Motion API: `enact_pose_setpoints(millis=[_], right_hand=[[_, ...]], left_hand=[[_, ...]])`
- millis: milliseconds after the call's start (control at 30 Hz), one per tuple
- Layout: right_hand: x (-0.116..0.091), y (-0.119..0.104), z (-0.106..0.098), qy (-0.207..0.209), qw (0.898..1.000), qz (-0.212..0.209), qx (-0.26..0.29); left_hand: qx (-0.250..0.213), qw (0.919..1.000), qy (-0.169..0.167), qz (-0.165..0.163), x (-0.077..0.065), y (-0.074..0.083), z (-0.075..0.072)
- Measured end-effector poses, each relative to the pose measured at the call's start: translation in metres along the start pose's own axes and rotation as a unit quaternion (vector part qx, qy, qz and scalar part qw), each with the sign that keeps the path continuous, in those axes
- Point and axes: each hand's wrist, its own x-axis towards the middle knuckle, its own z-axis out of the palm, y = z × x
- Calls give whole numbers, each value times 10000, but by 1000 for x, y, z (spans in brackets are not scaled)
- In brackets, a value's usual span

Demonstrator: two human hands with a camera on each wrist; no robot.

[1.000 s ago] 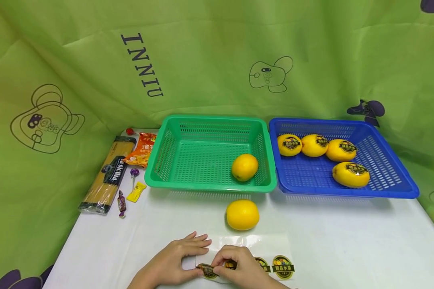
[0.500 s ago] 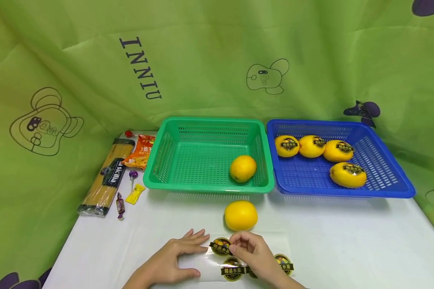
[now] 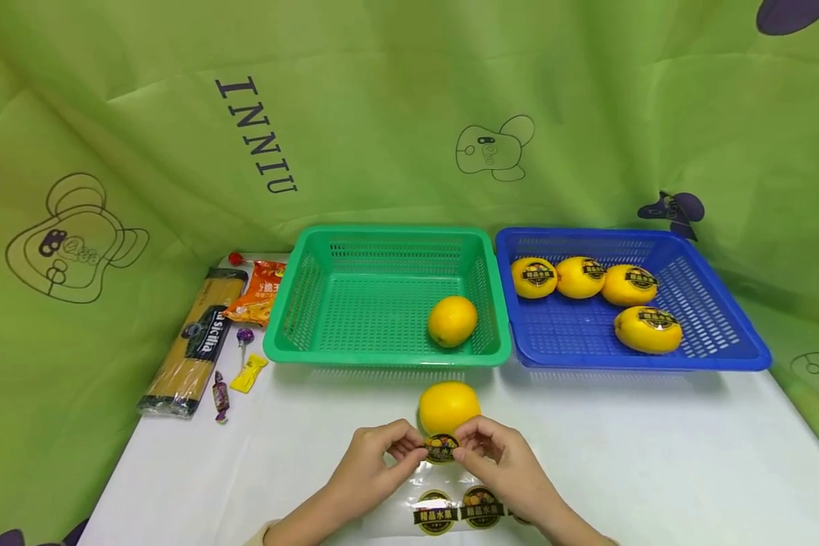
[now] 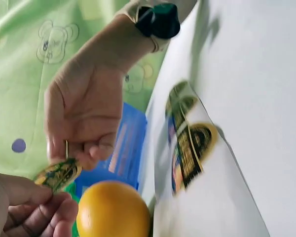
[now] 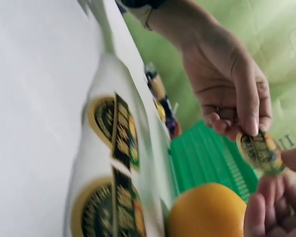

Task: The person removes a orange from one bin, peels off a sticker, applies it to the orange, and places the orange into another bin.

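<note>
Between both hands is a round black-and-gold sticker [image 3: 440,448], stretched flat just in front of a yellow lemon [image 3: 449,407] on the table. My left hand [image 3: 375,464] pinches its left end between thumb and fingers. The right hand [image 3: 505,462] pinches the other end the same way. Below them lies a clear backing sheet [image 3: 396,509] bearing more stickers [image 3: 436,513], partly covered by the right hand and forearm. In the left wrist view the sticker [image 4: 59,174] hangs above the table, near the lemon [image 4: 113,211].
A green basket [image 3: 386,356] behind holds one lemon [image 3: 453,321]. To its right, a blue basket [image 3: 573,359] contains several lemons with stickers [image 3: 648,330]. At left lie a spaghetti pack [image 3: 194,341], an orange snack bag [image 3: 255,294], a lollipop [image 3: 244,337] and wrapped candies [image 3: 249,373].
The right hand has peeled the sticker off the sheet and lifted it toward the lemon. My left hand has left the sheet, moved right and now pinches the sticker's other end.
</note>
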Motion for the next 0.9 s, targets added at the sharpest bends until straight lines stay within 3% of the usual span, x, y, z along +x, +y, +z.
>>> enact_pose_setpoints(millis=[133,300,467,600,900], right_hand=[[2,-2,-7,510,9956,174,-760],[9,-2,-16,501,9908,128,-1248],[21,1,-19,782,9774,63,-1962],[33,2,-21,859,9686,90,-2332],[46,9,-22,760,9669,589,-2362]], left_hand=[[-455,9960,89,-761,6,3,7],[-1019,9822,131,-1574,19,2,13],[-724,9814,273,-1755,35,-1,15],[-360,9814,197,-1876,45,-2,13],[549,9760,-52,-2106,50,-10,12]])
